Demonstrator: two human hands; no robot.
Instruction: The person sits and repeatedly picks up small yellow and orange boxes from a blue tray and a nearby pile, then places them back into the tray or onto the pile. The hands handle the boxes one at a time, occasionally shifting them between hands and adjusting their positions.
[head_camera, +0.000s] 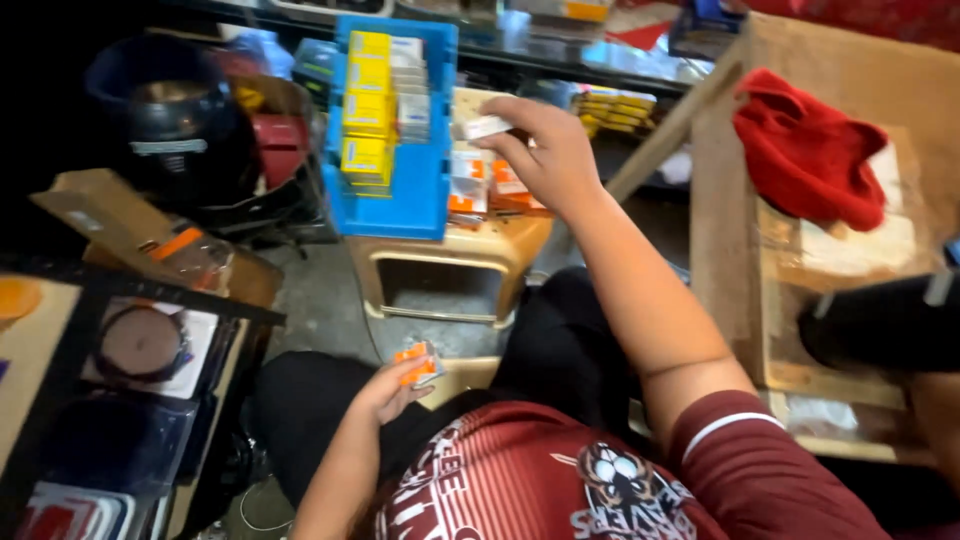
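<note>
Small boxes are sitting in two hands. The right hand (545, 155) is pinching a little white box (487, 127) over the stool (450, 262), just beside the blue tray (420, 190). The left hand (385, 392) is gripping an orange and white box (418, 363) near the lap. That light pinch could be letting the white box slip and knock the pile below.

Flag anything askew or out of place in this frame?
Mild oddities only. A red cloth lies crumpled on the wooden bench. The blue tray of yellow boxes overhangs the tan stool. Right hand holds a small white box; left hand an orange-and-white packet.
</note>
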